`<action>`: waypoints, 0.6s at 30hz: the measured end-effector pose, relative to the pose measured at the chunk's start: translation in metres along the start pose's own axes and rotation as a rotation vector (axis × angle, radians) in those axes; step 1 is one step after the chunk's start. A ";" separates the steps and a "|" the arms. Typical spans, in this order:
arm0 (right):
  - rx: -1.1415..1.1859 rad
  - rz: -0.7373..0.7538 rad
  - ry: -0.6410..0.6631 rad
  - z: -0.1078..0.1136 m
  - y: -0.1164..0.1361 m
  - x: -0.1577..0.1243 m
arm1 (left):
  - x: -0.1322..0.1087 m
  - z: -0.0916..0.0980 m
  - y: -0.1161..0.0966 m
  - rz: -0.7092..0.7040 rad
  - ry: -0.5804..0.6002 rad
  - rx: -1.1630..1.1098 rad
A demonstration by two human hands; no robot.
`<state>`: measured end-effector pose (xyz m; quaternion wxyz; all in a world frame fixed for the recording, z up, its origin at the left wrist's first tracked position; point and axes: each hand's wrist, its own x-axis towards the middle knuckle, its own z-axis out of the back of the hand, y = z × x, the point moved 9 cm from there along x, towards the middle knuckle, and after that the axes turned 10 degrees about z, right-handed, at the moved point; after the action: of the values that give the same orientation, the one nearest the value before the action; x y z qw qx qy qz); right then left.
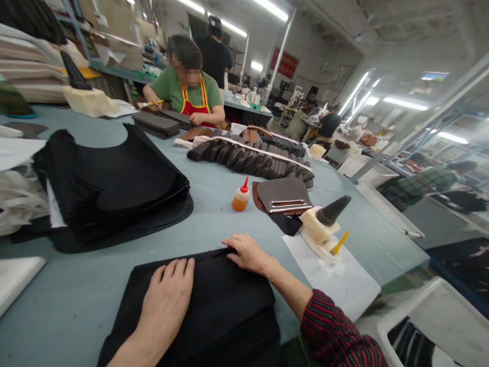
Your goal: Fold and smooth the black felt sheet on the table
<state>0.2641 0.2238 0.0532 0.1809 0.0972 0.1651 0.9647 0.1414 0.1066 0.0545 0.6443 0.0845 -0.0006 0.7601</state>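
A folded piece of black fabric (229,311) lies on the table right in front of me. My left hand (168,290) rests flat on it, fingers stretched out towards its far edge. At the far right corner, my right hand (246,252) has the fabric's edge between its thumb and fingers, the forefinger pointing left. Beyond my hands stands a small glue bottle (240,199) with a red tip and amber liquid. To the right, a cream-coloured holder (319,232) with a black cone and a yellow stick sits on white paper (344,285).
A large stack of black cut pieces (103,173) occupies the left. Farther back are a strapped row of dark pieces (248,158) and a grey panel (284,193) with metal strips. A person (191,86) works across the table (214,224). A white bin (439,316) stands lower right.
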 end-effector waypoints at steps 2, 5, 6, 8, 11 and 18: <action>-0.007 0.101 -0.058 -0.004 0.001 -0.002 | -0.003 -0.005 -0.003 0.001 0.023 0.069; 0.039 0.138 -0.217 0.004 -0.018 -0.025 | -0.003 -0.004 -0.008 -0.019 0.034 0.147; 0.048 0.126 -0.272 0.008 -0.025 -0.035 | -0.002 -0.002 -0.010 -0.023 0.040 0.169; 0.046 0.100 -0.354 0.015 -0.036 -0.054 | 0.002 0.000 -0.015 -0.033 0.059 0.213; -0.002 0.098 -0.380 0.018 -0.038 -0.068 | 0.007 0.002 -0.027 -0.056 0.070 0.255; -0.251 0.169 -0.251 0.009 -0.024 -0.067 | 0.014 0.000 -0.057 -0.146 0.037 0.230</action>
<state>0.3354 0.2225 0.0447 0.1291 0.2067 0.0109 0.9698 0.1950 0.1299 0.0504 0.6839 0.1438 0.1048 0.7075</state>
